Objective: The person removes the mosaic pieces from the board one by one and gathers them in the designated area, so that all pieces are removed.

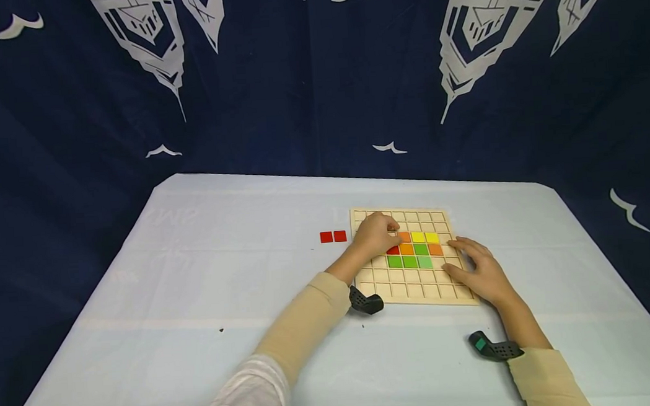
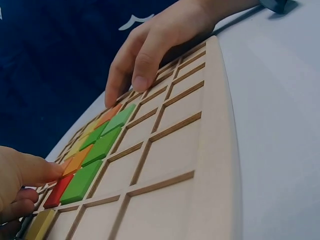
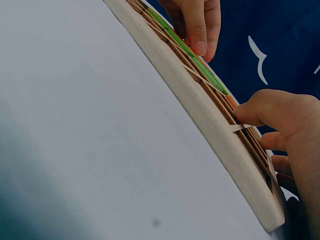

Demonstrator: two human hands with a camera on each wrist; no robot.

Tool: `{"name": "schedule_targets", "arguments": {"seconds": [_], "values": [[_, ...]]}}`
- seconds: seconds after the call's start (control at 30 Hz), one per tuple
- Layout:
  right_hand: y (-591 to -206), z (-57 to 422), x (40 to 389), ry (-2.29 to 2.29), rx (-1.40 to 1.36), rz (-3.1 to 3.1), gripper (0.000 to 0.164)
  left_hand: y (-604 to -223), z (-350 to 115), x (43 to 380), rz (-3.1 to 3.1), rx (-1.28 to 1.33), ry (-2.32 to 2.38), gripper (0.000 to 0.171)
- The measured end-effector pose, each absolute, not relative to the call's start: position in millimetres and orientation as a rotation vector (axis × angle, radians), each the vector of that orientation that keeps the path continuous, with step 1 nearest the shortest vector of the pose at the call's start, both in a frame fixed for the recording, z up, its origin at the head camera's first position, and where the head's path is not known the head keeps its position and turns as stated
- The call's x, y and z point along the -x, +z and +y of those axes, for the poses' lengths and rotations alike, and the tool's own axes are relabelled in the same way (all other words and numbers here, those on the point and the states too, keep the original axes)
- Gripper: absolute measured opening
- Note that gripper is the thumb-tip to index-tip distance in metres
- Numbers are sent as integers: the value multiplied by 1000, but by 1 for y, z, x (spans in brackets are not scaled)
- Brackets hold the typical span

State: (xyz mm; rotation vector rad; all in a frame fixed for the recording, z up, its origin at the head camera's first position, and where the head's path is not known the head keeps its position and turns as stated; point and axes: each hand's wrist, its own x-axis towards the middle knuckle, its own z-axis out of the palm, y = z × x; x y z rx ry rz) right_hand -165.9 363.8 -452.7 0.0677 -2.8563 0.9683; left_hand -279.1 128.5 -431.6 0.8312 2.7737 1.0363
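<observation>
A wooden grid board lies on the table with coloured square tiles in its middle cells. My left hand reaches over its left side, thumb and fingertips pinching at an orange tile. Close by that hand are a red tile and a green tile. An olive-yellow tile shows under the left fingers in the left wrist view. My right hand rests on the board's right edge with fingers spread, thumb on the grid beside another orange tile.
Two red tiles lie on the white table just left of the board. Yellow tiles fill cells in the upper row. Each wrist wears a black device. A dark blue curtain hangs behind the table.
</observation>
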Motion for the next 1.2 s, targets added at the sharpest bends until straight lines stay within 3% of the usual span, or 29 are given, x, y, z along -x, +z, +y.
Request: {"name": "schedule_targets", "arguments": {"seconds": [1.2], "values": [[-451, 363, 165, 992, -75, -2842, 63, -427, 137, 282, 2783, -895, 890, 18]]}}
